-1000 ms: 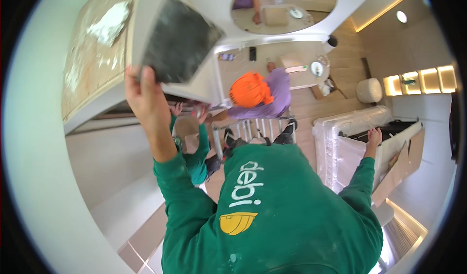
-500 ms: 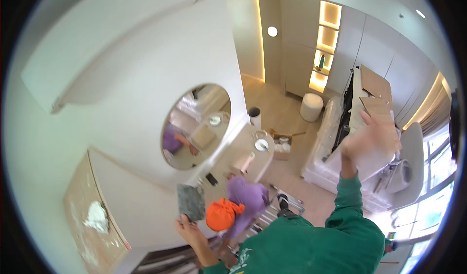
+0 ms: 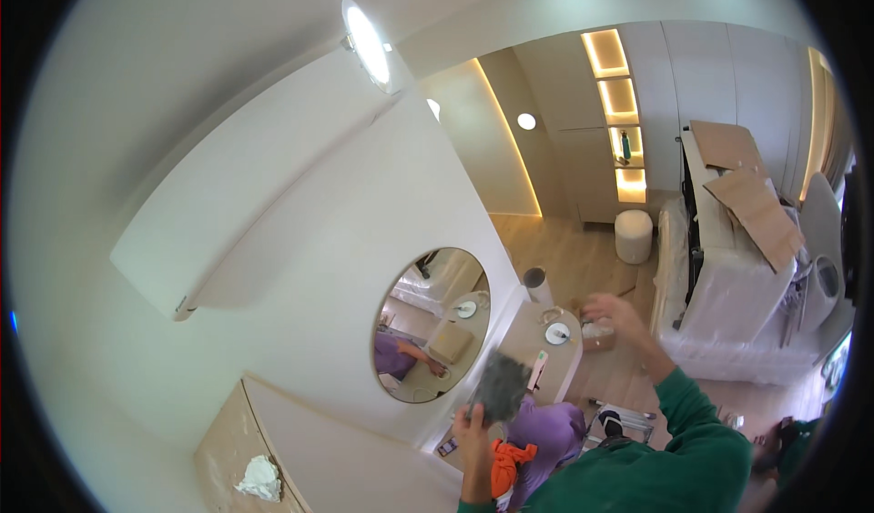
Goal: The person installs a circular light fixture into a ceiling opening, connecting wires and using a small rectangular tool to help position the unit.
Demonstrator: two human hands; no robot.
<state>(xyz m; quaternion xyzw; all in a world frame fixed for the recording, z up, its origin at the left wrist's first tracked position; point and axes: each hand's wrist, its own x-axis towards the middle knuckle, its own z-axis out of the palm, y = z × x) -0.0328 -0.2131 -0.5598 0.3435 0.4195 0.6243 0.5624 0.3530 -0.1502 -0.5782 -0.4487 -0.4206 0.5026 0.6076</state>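
Head view: left hand [image 3: 472, 433] grips board [image 3: 501, 386], 5 o'clock; right hand [image 3: 615, 314] spread, seemingly empty. I judge: holding-up step; next wants steadiness.

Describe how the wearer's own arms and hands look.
The right arm wears a long, loose, plain green sleeve that stops short of the wrist. Only a sliver of green sleeve shows on the left arm, at the picture's lower edge. The left hand and right hand are bare; no gloves, watch or cables can be made out.
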